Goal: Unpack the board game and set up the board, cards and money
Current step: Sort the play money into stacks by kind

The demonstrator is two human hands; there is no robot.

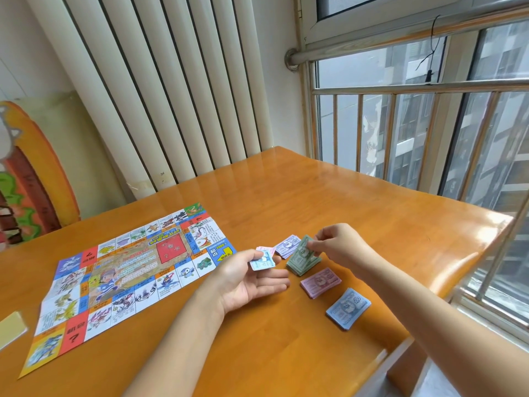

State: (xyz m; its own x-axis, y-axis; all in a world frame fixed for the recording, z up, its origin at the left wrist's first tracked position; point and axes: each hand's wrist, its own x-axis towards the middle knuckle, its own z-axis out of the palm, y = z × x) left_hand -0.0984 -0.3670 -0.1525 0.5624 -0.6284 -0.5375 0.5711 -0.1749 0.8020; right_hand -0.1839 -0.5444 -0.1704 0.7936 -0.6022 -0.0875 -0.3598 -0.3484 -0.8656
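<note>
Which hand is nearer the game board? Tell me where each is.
Left. The left hand sits beside the right edge of the game board, holding small notes; the right hand is farther right, pinching a note on the green stack.

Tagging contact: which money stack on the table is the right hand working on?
The green stack: the right hand pinches its top note. The purple stack, pink stack and blue stack lie untouched.

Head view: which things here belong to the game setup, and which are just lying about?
Job: game board; green stack; purple stack; pink stack; blue stack; small notes in the left hand; right hand pinching at the green stack.
Lying about: painted panel by the wall; radiator.
</note>
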